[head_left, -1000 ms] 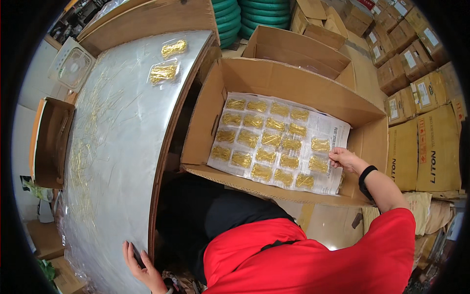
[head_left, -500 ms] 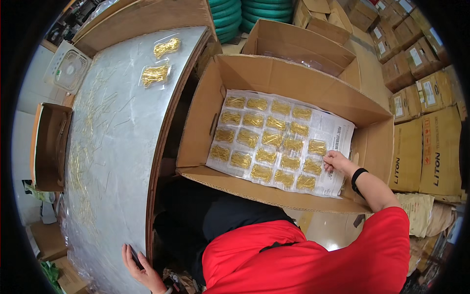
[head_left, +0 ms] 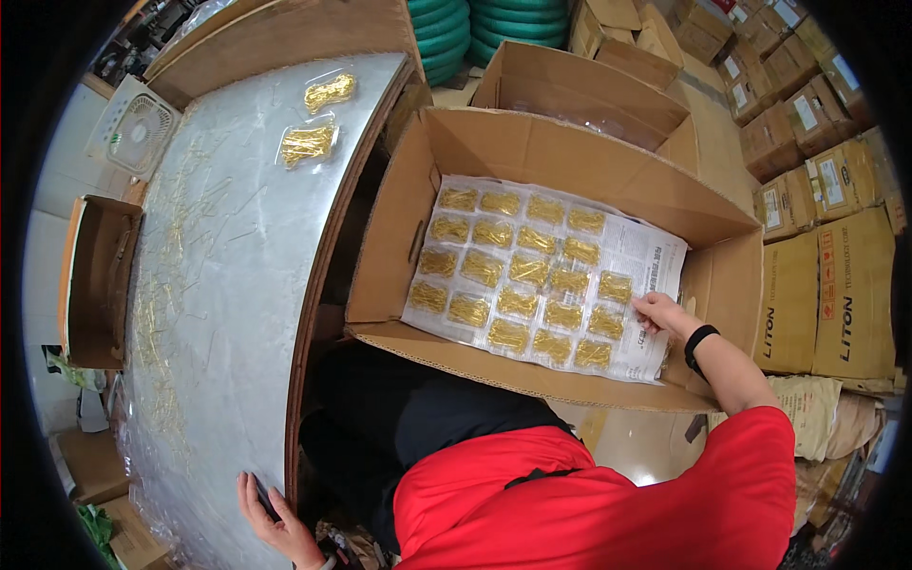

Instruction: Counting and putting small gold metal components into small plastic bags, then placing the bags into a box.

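Observation:
My right hand (head_left: 659, 313) reaches into a large open cardboard box (head_left: 579, 152), its fingers pinched together. The fingertips are at the lower right corner of a small clear bag of thin gold wire pieces (head_left: 615, 287); whether they grip its edge is hidden. Several similar bags (head_left: 516, 302) lie in rows on a printed newspaper sheet (head_left: 655, 242) inside the box. My left hand (head_left: 275, 527) is at the near edge of the grey table (head_left: 247, 313), with its fingers and thumb closed around a narrow dark thing I cannot make out.
Two more filled bags (head_left: 308, 142) lie at the table's far end, and loose gold wires (head_left: 157, 332) are scattered along its left side. A white plastic basket (head_left: 141, 128) and an open carton (head_left: 100, 285) stand beyond it. Stacked cartons (head_left: 788, 294) line the right.
My right hand has shifted slightly right, away from the bag's corner. The bags keep their places, and my left hand has stayed at the table edge. The view has moved slightly.

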### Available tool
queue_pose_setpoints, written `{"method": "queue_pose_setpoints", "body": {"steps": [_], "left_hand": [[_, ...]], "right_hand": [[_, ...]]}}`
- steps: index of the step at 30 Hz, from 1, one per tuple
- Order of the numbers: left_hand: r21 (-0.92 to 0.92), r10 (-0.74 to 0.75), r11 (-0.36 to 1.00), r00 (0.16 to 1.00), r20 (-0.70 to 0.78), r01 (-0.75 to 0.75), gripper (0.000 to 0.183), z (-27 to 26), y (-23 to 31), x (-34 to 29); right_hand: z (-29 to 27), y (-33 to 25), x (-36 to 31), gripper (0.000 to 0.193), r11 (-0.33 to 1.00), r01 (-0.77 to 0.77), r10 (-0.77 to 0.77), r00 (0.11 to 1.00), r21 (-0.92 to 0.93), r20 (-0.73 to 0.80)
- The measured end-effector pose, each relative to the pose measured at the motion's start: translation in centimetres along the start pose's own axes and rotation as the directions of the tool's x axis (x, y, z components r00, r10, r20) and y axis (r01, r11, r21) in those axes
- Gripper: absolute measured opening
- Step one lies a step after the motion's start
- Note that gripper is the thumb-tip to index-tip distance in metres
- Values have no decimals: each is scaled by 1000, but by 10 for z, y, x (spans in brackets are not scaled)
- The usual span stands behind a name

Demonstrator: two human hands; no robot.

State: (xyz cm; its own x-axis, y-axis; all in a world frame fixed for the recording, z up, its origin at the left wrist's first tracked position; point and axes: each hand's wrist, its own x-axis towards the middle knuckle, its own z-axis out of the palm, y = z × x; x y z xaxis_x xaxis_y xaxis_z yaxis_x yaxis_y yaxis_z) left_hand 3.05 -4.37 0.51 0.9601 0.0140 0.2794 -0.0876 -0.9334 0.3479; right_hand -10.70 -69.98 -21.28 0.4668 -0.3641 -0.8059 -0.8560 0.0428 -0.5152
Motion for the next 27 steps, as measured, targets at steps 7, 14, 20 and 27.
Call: {"method": "queue_pose_setpoints", "body": {"steps": [7,14,20,27], "left_hand": [[-93,-32,995,999,-29,30,35,-1,-5,-9],[-116,15,993,999,-47,-20,34,-3,5,-11],[-103,70,991,991,-117,-82,34,-5,-2,-6],[-99,95,989,986,-136,-109,33,0,-5,-8]], "right_hand": [[-6,-130,-92,22,820,513,-440,849,253,-294],[14,-227,-234,9,222,765,-913,-55,-605,-404],[109,-353,-189,20,466,883,-877,453,-52,-158],[174,-459,-55,12,639,723,-753,657,263,25]]}}
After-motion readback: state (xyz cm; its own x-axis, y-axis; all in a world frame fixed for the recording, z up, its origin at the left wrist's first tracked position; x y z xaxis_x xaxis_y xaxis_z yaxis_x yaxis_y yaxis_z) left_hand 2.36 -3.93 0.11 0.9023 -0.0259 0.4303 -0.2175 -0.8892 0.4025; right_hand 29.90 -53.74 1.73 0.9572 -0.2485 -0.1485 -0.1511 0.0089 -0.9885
